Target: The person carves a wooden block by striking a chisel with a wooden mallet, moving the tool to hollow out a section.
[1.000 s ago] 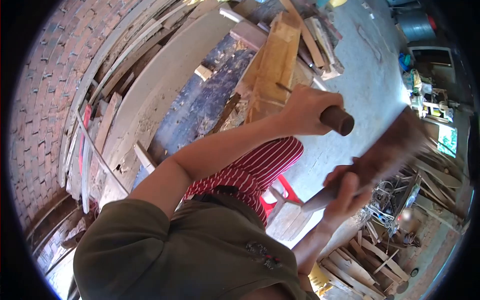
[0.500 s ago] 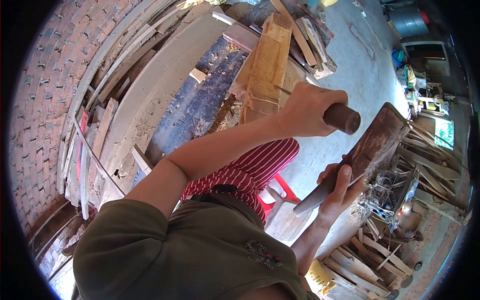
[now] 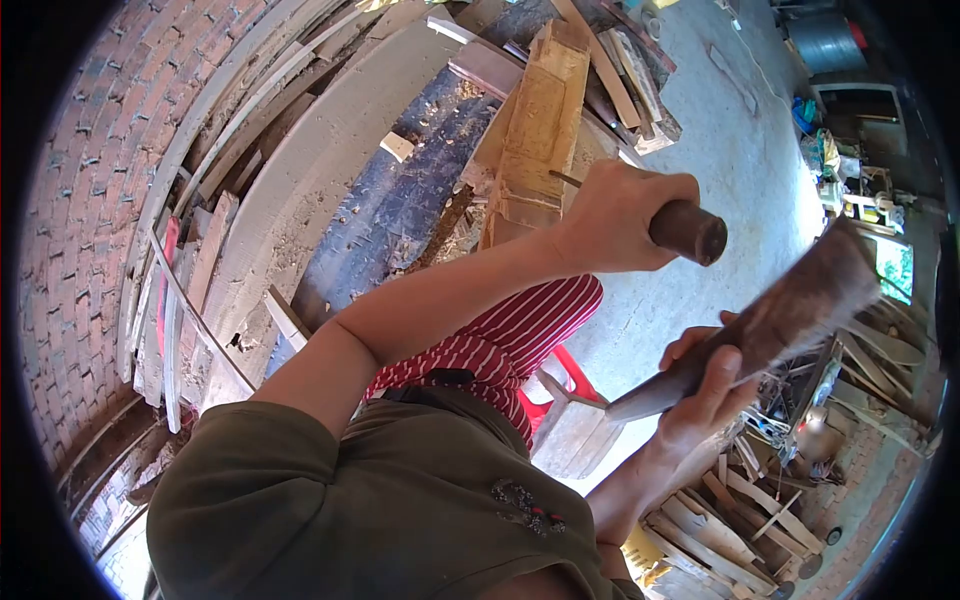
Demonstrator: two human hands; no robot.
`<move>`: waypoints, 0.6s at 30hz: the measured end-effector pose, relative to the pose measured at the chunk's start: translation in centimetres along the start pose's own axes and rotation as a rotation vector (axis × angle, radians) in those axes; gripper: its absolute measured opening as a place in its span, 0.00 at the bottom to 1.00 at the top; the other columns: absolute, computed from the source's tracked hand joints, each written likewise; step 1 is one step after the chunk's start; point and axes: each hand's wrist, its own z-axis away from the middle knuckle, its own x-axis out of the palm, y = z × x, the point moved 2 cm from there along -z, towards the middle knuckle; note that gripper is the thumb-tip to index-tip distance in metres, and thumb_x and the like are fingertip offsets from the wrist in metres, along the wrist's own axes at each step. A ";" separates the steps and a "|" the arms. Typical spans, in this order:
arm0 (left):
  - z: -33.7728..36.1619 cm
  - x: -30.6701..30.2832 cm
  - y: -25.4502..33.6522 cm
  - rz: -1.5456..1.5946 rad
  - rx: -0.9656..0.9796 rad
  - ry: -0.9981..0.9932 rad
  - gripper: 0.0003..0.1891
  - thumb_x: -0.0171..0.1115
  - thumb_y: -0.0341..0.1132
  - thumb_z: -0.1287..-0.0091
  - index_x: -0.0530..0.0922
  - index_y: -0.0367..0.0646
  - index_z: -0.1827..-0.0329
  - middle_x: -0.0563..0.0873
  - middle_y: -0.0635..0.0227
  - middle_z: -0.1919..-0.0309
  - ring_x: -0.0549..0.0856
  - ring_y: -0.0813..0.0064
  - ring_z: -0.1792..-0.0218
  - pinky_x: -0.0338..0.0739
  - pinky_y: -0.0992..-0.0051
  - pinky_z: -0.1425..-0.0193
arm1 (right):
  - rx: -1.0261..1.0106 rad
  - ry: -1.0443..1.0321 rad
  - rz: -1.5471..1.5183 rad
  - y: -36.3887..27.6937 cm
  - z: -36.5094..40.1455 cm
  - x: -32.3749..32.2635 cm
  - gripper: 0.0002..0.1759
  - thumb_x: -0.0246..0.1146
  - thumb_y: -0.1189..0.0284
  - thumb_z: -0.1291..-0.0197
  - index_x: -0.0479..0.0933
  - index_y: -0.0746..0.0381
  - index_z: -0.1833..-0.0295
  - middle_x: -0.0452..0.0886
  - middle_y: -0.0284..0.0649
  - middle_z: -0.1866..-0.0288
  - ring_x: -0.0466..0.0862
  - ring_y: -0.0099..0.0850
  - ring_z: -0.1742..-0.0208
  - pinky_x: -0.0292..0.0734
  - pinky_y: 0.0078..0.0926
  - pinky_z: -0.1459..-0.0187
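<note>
My left hand [image 3: 622, 220] is wrapped around the thick dark round handle [image 3: 690, 232] of a chisel. The chisel's thin metal shaft [image 3: 565, 178] emerges beyond my fist toward a yellowish wooden beam [image 3: 540, 110] with a recessed patch; its tip is hard to make out. My right hand [image 3: 705, 395] grips a flat dark wooden mallet [image 3: 800, 300] near its tapered end. The mallet's wide end is blurred and tilts up to the right, apart from the chisel handle.
The beam lies over dark boards [image 3: 400, 190] strewn with wood chips. Wood strips lean along a brick wall [image 3: 100, 200] at left. A red stool [image 3: 575, 370] stands below my striped trousers. Scrap wood [image 3: 730, 530] and a cluttered tool heap [image 3: 800, 430] lie at right.
The mallet has swung to the right, away from the chisel handle, together with my right hand. My left hand and the chisel have stayed almost in place.
</note>
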 end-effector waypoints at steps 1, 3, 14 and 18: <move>-0.1 0.2 -0.1 -0.017 0.025 0.010 0.16 0.76 0.34 0.56 0.80 0.48 0.65 0.84 0.64 0.78 0.86 0.62 0.75 0.77 0.68 0.71 | 0.019 -0.050 -0.002 0.1 0.0 0.3 0.29 0.55 0.52 0.28 0.68 0.71 0.42 0.76 0.44 0.76 0.75 0.27 0.80 0.68 0.22 0.78; 0.0 0.3 -0.3 -0.040 0.040 0.019 0.14 0.75 0.36 0.54 0.79 0.50 0.66 0.84 0.66 0.80 0.86 0.62 0.77 0.77 0.67 0.72 | 0.019 -0.067 0.002 0.3 -0.1 0.3 0.30 0.55 0.52 0.28 0.68 0.72 0.42 0.76 0.44 0.76 0.75 0.27 0.80 0.68 0.22 0.78; -0.2 0.5 -0.9 -0.058 0.025 0.017 0.14 0.75 0.36 0.54 0.80 0.50 0.66 0.83 0.66 0.81 0.85 0.62 0.78 0.77 0.66 0.72 | 0.119 0.052 -0.016 0.1 0.1 0.6 0.37 0.58 0.47 0.32 0.66 0.75 0.43 0.75 0.42 0.80 0.76 0.27 0.80 0.67 0.21 0.77; -0.9 0.3 -1.2 -0.040 0.013 0.054 0.14 0.75 0.37 0.54 0.80 0.50 0.66 0.83 0.66 0.80 0.85 0.61 0.78 0.77 0.66 0.72 | 0.135 -0.027 0.033 -0.2 0.2 0.4 0.40 0.56 0.45 0.32 0.63 0.76 0.41 0.75 0.42 0.80 0.76 0.27 0.79 0.70 0.22 0.71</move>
